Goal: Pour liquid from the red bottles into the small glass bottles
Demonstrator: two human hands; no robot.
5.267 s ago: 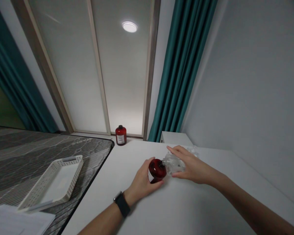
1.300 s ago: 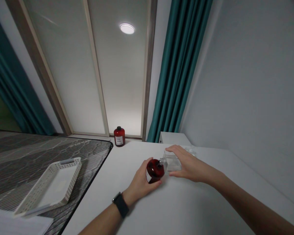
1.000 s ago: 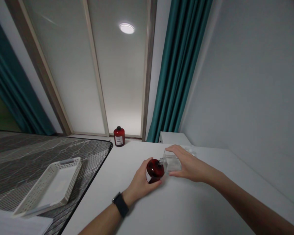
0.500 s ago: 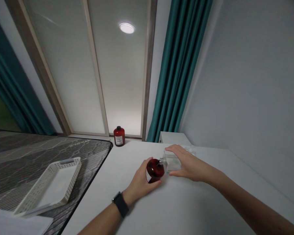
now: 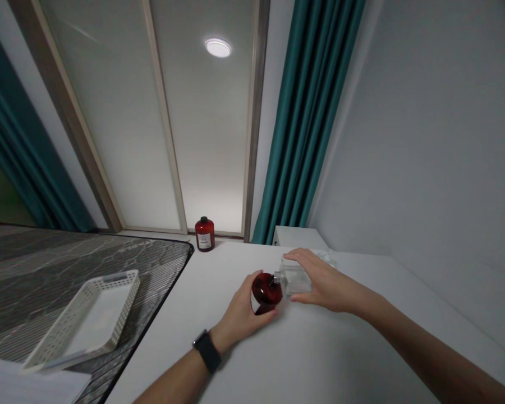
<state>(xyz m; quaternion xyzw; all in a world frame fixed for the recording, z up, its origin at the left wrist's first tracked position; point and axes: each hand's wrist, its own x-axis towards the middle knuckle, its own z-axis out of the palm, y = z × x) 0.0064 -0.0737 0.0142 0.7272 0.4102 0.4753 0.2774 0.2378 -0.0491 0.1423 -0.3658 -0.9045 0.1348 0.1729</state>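
Observation:
Wrapped round a dark red bottle (image 5: 266, 293) with a white label is my left hand (image 5: 244, 311), a black watch on its wrist. My right hand (image 5: 320, 280) grips a clear square bottle (image 5: 294, 279), tipped on its side with its neck toward the red bottle. The two necks meet at the red bottle's mouth; whether liquid is passing between them I cannot tell. A second red bottle (image 5: 205, 234) with a black cap and white label stands upright at the table's far edge.
The white table (image 5: 320, 348) lies under both hands. To the left, a white perforated basket (image 5: 122, 320) and white paper (image 5: 33, 384) lie on a grey patterned surface (image 5: 151, 261). Something clear (image 5: 328, 258) sits behind my right hand. A white cabinet (image 5: 298, 237) stands beyond, near a green curtain (image 5: 307, 123).

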